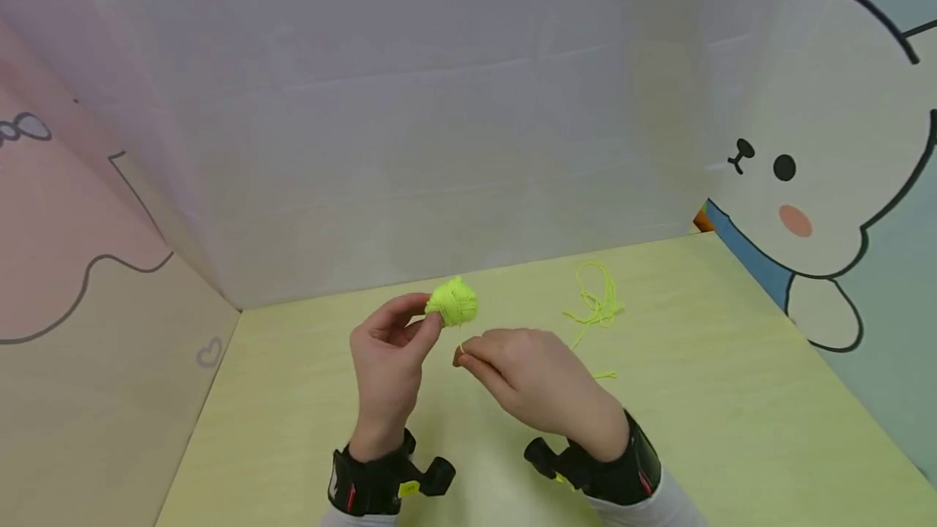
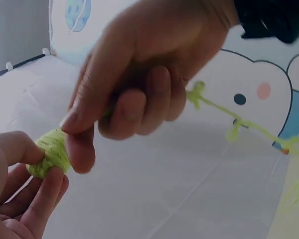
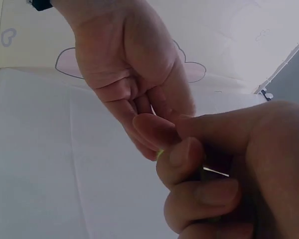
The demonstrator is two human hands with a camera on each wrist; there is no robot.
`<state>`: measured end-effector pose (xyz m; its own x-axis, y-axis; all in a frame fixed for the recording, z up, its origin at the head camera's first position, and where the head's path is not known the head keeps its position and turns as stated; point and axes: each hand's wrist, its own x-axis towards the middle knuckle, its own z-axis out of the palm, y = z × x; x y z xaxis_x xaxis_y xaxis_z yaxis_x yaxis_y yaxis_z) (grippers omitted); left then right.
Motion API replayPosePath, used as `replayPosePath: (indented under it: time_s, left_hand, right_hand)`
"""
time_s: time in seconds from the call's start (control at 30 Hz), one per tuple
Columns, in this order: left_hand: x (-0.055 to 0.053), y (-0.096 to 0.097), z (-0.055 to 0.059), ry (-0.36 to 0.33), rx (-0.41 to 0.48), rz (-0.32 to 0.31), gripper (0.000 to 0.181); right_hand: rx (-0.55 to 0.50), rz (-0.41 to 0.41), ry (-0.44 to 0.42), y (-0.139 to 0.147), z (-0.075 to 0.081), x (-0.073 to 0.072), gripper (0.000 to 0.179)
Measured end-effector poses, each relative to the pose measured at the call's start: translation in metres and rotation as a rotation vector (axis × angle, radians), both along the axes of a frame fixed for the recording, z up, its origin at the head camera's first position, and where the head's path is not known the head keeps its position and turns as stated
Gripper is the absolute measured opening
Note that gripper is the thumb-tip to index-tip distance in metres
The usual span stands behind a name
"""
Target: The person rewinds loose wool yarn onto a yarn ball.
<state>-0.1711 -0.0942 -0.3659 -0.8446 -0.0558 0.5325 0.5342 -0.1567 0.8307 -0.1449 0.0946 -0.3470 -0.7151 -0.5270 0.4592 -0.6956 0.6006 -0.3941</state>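
Observation:
A small ball of neon yellow-green yarn [image 1: 454, 302] sits between the thumb and fingers of my left hand [image 1: 388, 360], held up over the table. From its underside a short strand [image 1: 461, 337] runs down to my right hand [image 1: 538, 372], which pinches it between thumb and forefinger. In the left wrist view the wound ball [image 2: 53, 144] shows its wrapped layers, and the right hand [image 2: 144, 69] has its other fingers curled in. Loose yarn [image 2: 217, 105] trails out behind that hand. The right wrist view hides nearly all the ball behind fingers.
A tangled heap of the same yarn [image 1: 602, 299] lies at the back right of the pale wooden table [image 1: 293, 397], with a short end [image 1: 604, 375] near the right wrist. A white cloth wall [image 1: 439, 145] stands behind, and printed cartoon panels [image 1: 805, 185] flank the table.

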Motion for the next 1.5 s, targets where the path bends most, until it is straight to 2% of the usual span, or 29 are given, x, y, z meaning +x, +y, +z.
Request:
replayPosePath:
  time_s: [0.1,0.17,0.23,0.33,0.53,0.7,0.87,1.03,1.17,1.27,1.33,1.4,1.5]
  left_hand:
    - [-0.002,0.001,-0.003,0.059,-0.109,0.116,0.023]
    - [-0.004,0.001,-0.006,0.12,-0.173,0.146,0.024]
    - [-0.005,0.001,-0.009,0.176,-0.229,0.141,0.027]
    - [-0.007,-0.001,-0.012,0.232,-0.274,0.067,0.03]
    - [-0.007,-0.007,-0.015,0.297,-0.269,-0.162,0.034]
    - [-0.008,-0.01,-0.011,0.349,-0.253,-0.308,0.037]
    - [-0.008,-0.011,-0.007,0.346,-0.207,-0.379,0.033]
    - [-0.007,-0.009,-0.006,0.244,-0.087,-0.395,0.022]
    - [-0.004,-0.006,-0.004,0.108,0.046,-0.346,0.021]
    - [-0.001,-0.003,-0.002,-0.011,0.115,-0.249,0.023]
    - [0.001,-0.002,-0.001,-0.081,0.131,-0.157,0.022]
    - [0.0,0.0,0.0,-0.121,0.123,-0.068,0.022]
    - [-0.002,0.001,0.0,-0.113,0.07,0.041,0.022]
  right_hand:
    - [-0.02,0.028,0.041,0.003,0.001,0.003,0.012]
    - [-0.067,0.029,0.089,0.006,0.001,0.004,0.011]
    - [-0.13,0.014,0.131,0.01,0.001,0.004,0.009]
    - [-0.216,-0.029,0.201,0.015,0.001,0.003,0.008]
    - [-0.292,-0.14,0.262,0.022,0.003,-0.003,0.008]
    - [-0.306,-0.123,0.25,0.025,0.005,-0.007,0.008]
    - [-0.259,-0.09,0.156,0.026,0.004,-0.008,0.008]
    - [-0.156,-0.091,0.063,0.023,0.0,-0.011,0.012]
    - [-0.089,-0.113,0.039,0.013,-0.003,-0.01,0.008]
    - [-0.031,-0.109,-0.005,0.004,-0.003,-0.007,0.012]
    - [0.014,-0.088,-0.045,-0.002,-0.003,-0.005,0.017]
    - [0.053,-0.051,-0.091,-0.006,-0.002,-0.001,0.021]
    - [0.095,0.001,-0.101,-0.009,0.0,0.005,0.022]
